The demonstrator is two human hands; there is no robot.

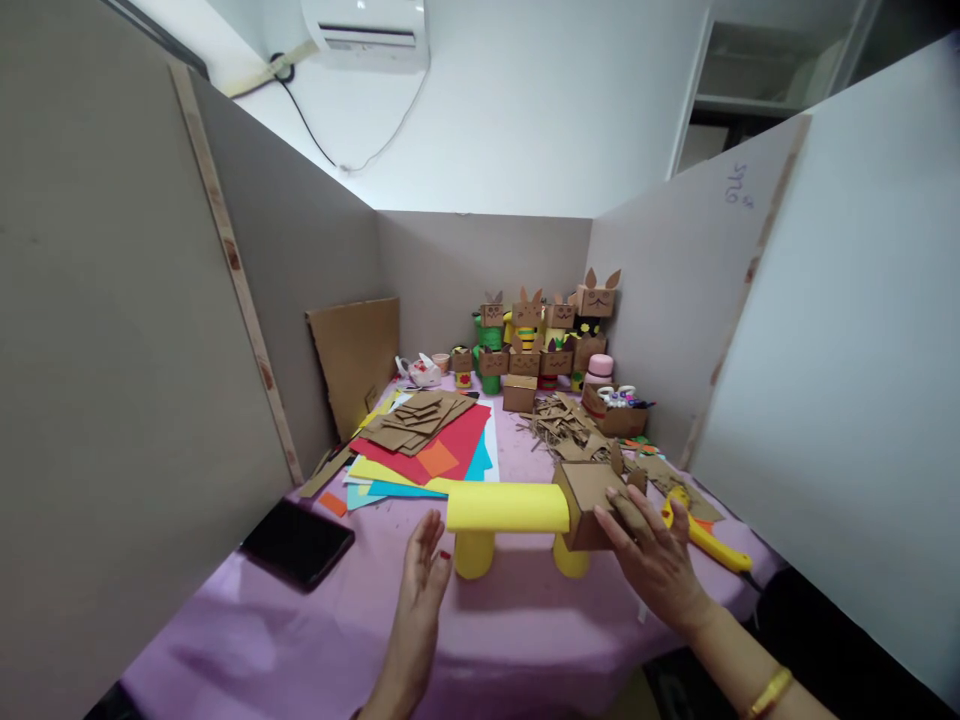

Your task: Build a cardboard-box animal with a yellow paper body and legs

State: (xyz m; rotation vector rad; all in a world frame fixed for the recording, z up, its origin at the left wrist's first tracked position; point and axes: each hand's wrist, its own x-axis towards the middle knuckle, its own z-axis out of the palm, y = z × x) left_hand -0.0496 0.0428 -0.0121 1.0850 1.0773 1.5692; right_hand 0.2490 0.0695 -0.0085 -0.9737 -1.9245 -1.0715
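A yellow paper tube (510, 507) lies level on yellow paper legs (474, 555), with a brown cardboard box (589, 490) at its right end. The whole figure stands on the table near its front edge. My right hand (652, 555) grips the box's right side, its thumb toward the front and fingers around the corner. Brown ear-shaped cardboard pieces (636, 482) show beside that hand. My left hand (424, 570) is held upright just left of the tube's left end, fingers extended and holding nothing.
A yellow glue gun (709, 540) lies right of my right hand. At left are a black tablet (298, 543), coloured paper sheets (397, 458) and cardboard pieces (412, 420). Cardboard scraps (566, 425), a box of tools (619, 412) and several box-headed figures (525, 330) stand farther back. Grey partitions (480, 250) enclose the table.
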